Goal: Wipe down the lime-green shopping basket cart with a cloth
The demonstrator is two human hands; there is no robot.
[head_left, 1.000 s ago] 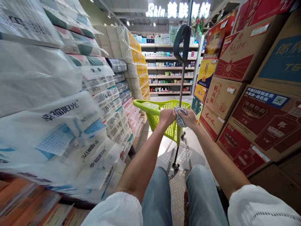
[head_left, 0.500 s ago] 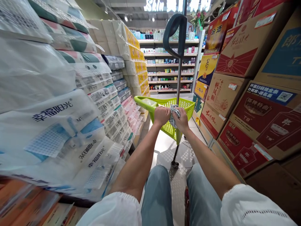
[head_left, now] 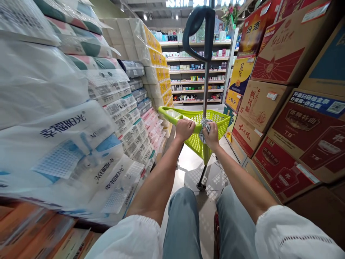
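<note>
A lime-green shopping basket (head_left: 192,144) on a wheeled metal frame stands in front of my knees. My left hand (head_left: 185,129) is closed around the basket's near rim, left of the upright pole (head_left: 206,86). In my right hand (head_left: 211,136) is a bunched grey-and-white cloth (head_left: 205,126), pressed against the rim at the pole's base. The cloth is partly hidden by my fingers. A dark looped handle (head_left: 198,34) tops the pole, above both hands. One caster (head_left: 201,186) shows on the floor below the basket.
Plastic-wrapped tissue packs (head_left: 61,144) are stacked close on my left. Printed cartons (head_left: 304,126) rise on the right, making a narrow aisle of tiled floor (head_left: 185,171). Shelves of small goods (head_left: 198,82) stand at the far end.
My right hand and the cloth have shifted slightly right and away from my left hand, which keeps its grip on the rim. The view has tilted a little, with the basket appearing farther right.
</note>
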